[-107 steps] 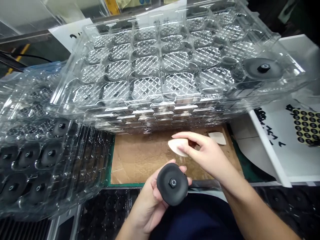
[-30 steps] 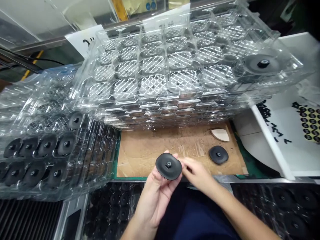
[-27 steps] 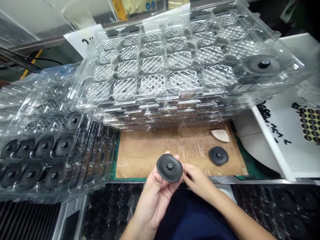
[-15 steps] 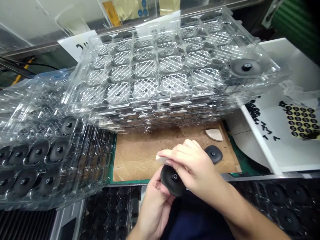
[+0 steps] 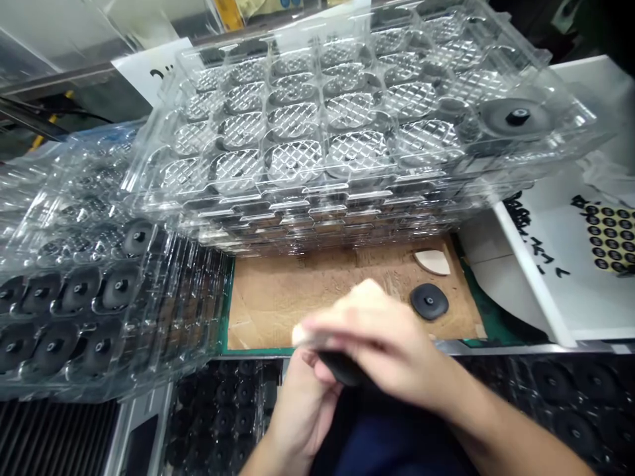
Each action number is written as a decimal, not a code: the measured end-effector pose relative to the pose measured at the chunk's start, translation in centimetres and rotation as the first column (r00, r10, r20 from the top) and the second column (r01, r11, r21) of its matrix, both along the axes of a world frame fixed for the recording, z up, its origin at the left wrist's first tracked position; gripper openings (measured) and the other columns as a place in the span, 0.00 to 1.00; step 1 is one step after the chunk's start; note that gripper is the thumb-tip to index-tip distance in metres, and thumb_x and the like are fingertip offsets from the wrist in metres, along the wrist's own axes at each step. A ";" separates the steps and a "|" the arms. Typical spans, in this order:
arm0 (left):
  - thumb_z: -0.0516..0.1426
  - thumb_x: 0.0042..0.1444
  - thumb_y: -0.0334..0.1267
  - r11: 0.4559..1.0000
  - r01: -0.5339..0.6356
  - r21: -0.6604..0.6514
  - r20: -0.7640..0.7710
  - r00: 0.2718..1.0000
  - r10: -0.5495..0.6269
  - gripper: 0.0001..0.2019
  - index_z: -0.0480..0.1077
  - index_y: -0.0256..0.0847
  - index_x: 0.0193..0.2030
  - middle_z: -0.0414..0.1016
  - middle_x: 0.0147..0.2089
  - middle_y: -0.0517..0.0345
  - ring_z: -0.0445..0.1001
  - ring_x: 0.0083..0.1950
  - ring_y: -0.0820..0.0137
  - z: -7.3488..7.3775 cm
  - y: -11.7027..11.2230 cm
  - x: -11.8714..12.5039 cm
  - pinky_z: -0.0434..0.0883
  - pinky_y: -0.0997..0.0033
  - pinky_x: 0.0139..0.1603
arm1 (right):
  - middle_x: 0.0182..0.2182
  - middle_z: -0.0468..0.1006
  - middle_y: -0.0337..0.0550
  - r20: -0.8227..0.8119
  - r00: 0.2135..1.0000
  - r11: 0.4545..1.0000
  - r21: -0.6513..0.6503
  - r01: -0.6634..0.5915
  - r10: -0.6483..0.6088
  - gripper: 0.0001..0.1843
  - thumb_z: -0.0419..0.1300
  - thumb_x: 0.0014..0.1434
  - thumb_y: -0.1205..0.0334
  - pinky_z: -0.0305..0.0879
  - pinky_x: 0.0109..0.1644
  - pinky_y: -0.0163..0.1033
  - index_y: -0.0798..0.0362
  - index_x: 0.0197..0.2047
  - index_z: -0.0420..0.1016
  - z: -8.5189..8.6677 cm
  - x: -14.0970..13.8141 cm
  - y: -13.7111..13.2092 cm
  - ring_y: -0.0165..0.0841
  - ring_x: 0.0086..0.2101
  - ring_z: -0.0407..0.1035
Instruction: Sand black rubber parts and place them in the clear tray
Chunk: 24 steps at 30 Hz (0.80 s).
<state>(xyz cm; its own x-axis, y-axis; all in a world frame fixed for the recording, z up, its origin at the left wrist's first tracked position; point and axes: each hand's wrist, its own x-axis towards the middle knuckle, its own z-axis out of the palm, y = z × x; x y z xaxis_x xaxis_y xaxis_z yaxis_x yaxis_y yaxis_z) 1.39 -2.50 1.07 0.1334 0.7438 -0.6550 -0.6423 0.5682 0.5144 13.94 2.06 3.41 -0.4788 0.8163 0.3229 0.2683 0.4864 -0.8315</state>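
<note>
Wears a dark garment (image 5: pixel 391 443), deep navy blue in the middle and fading almost to black towards the top and left edge. Looks plain and matt there; cannot be made out as shirt, apron or trousers. Leaves both arms bare as far down as the view reaches. Has a right forearm (image 5: pixel 501 423) smooth in outline, slim near the wrist and broader towards the elbow. Ends on that side in a bare right hand (image 5: pixel 381 337), softened by blur, rounded at the knuckles. Shows less of the left forearm (image 5: pixel 272 456), cropped at the bottom, and only part of a bare left hand (image 5: pixel 307 393).
</note>
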 end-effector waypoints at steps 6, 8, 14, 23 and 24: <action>0.69 0.36 0.40 1.000 -0.016 -0.016 0.044 0.999 0.016 0.13 0.76 0.38 0.29 0.74 0.29 0.62 0.70 0.30 0.76 -0.1 0.1 -0.3 0.69 0.79 0.33 | 0.32 0.80 0.42 -0.017 1.000 0.997 0.072 0.012 -0.011 0.16 0.47 0.64 0.71 0.57 0.37 0.39 0.54 0.48 0.74 -0.4 -0.7 -0.2 0.31 0.31 0.69; 0.69 0.36 0.41 0.999 -0.053 -0.005 0.059 0.997 0.053 0.16 0.77 0.38 0.34 0.78 0.36 0.57 0.74 0.36 0.72 -0.4 0.1 -0.4 0.71 0.76 0.38 | 0.37 0.81 0.39 -0.017 0.997 0.997 -0.018 0.079 -0.080 0.15 0.50 0.64 0.69 0.59 0.41 0.39 0.50 0.47 0.75 -1.5 -0.4 0.5 0.30 0.35 0.71; 0.68 0.39 0.42 0.978 -0.203 0.046 0.052 0.978 0.201 0.28 0.73 0.45 0.51 0.77 0.51 0.49 0.75 0.50 0.64 -1.1 0.1 -1.2 0.72 0.71 0.47 | 0.39 0.81 0.43 0.244 0.916 0.892 -0.249 0.376 -0.318 0.14 0.52 0.63 0.59 0.63 0.43 0.40 0.49 0.49 0.75 -8.2 1.0 -0.3 0.35 0.38 0.73; 0.68 0.38 0.40 0.979 -0.193 0.071 0.083 0.979 0.187 0.28 0.73 0.47 0.51 0.77 0.51 0.51 0.75 0.50 0.64 -1.0 0.3 -0.9 0.72 0.71 0.48 | 0.42 0.79 0.45 0.203 0.910 0.856 -0.315 0.410 -0.362 0.14 0.51 0.64 0.58 0.67 0.41 0.37 0.50 0.48 0.74 -6.3 0.9 -1.8 0.34 0.41 0.73; 0.68 0.38 0.40 0.979 -0.188 0.072 0.078 0.980 0.183 0.28 0.73 0.47 0.51 0.78 0.50 0.51 0.75 0.49 0.64 -1.0 0.3 -0.8 0.73 0.72 0.47 | 0.45 0.77 0.44 0.162 0.902 0.855 -0.289 0.431 -0.400 0.14 0.51 0.64 0.58 0.66 0.43 0.37 0.50 0.49 0.72 -4.6 0.6 -1.3 0.34 0.43 0.71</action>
